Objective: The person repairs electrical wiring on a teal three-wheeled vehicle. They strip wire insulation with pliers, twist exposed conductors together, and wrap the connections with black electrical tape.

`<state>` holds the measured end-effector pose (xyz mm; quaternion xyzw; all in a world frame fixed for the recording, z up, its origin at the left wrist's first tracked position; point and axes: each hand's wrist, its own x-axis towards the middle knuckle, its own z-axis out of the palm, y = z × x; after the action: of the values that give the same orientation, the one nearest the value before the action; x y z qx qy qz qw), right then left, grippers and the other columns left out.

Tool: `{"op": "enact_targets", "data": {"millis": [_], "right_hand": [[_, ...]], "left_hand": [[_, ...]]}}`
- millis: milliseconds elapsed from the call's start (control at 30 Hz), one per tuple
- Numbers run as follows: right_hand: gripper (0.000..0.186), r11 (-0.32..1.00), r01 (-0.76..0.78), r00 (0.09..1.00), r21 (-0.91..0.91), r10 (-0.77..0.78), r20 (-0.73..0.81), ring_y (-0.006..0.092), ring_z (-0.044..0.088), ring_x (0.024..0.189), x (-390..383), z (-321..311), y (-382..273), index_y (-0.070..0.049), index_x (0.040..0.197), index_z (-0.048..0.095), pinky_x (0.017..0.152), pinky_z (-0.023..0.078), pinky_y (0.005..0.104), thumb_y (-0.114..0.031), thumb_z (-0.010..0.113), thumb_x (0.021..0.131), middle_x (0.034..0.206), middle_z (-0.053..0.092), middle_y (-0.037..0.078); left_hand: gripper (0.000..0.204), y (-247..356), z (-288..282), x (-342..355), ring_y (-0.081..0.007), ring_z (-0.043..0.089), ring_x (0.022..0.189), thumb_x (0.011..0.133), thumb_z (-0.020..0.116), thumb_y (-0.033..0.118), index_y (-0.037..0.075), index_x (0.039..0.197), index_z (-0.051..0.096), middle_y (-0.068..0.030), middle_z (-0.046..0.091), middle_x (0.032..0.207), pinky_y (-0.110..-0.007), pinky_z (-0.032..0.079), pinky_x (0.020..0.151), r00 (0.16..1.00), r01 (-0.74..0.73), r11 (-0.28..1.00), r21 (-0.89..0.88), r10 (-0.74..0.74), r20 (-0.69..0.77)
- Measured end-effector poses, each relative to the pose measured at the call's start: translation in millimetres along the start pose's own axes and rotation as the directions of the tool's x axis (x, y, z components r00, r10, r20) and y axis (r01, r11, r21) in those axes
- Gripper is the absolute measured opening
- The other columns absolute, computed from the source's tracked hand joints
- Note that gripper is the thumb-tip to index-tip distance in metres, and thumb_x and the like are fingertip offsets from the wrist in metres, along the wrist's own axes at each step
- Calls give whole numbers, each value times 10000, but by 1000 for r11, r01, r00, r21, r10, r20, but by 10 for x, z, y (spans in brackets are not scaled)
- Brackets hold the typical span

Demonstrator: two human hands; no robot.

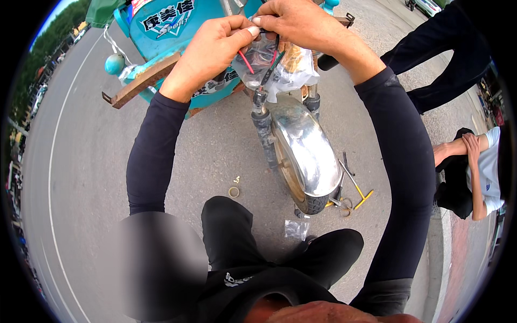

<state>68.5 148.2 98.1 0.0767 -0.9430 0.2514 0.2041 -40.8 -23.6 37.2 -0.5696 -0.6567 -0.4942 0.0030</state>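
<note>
Both of my hands meet over the front fork of a turquoise three-wheeler. My left hand is closed, thumb and forefinger pinched on thin wiring. A red wire hangs just below its thumb. My right hand is pinched shut against the left fingertips, on a dark wire. The exact join between the fingertips is hidden. Beneath them hang more red and dark green strands and a clear plastic bag. Below stands the front wheel under a shiny chrome mudguard.
By the wheel lie a yellow T-handled tool and other hand tools. A tape roll and small clear bag rest on the asphalt. A rusty bar juts left. Right, one person stands in dark trousers; another has folded arms.
</note>
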Motion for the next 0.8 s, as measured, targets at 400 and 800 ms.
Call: {"op": "enact_targets", "data": {"millis": [400, 800], "right_hand": [[178, 855, 314, 939, -414, -345, -1, 418, 673, 804, -36, -71, 27, -41, 871, 698, 713, 531, 500, -204, 634, 899, 777, 678, 208], [227, 916, 208, 978, -344, -192, 80, 413, 679, 835, 15, -163, -88, -25, 949, 732, 749, 536, 473, -225, 644, 891, 844, 695, 230]], "left_hand": [[261, 21, -147, 97, -11, 451, 600, 1033, 587, 288, 37, 1021, 658, 67, 537, 723, -187, 344, 534, 1000, 10, 998, 54, -10, -2], [287, 38, -240, 94, -23, 467, 679, 1055, 537, 305, 39, 1052, 644, 46, 569, 783, -208, 384, 598, 997, -41, 976, 214, 25, 77]]}}
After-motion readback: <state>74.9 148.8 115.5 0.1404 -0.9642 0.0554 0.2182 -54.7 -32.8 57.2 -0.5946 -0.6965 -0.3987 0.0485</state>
